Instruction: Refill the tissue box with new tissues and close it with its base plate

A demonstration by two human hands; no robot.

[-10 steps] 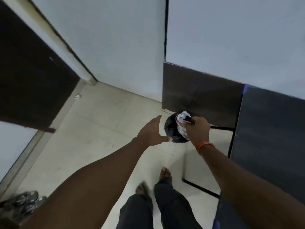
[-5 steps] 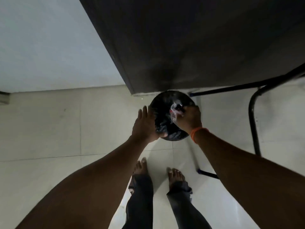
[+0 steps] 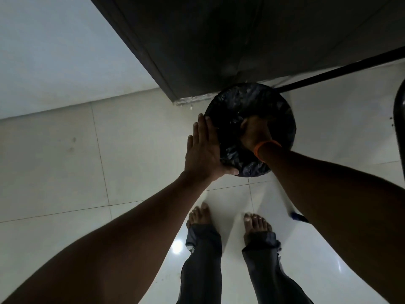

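Observation:
A round bin (image 3: 282,110) lined with a black plastic bag stands on the floor below me. My right hand (image 3: 254,132), with an orange band at the wrist, reaches down inside the bin. Its fingers are lost in the dark liner, and the crumpled white wrapper is not visible. My left hand (image 3: 203,150) lies flat against the bin's left rim, fingers straight and thumb along the near edge. No tissue box or base plate is in view.
A dark cabinet panel (image 3: 241,40) rises right behind the bin. A black metal tube (image 3: 341,72) runs behind it, with another tube (image 3: 400,119) at the right edge. A white wall (image 3: 54,51) lies left, and my bare feet (image 3: 200,216) stand on pale tiles.
I have stepped up to the bin and now look straight down. My right hand sank into it with the white wrapper, which is no longer seen. My left hand settled against the rim.

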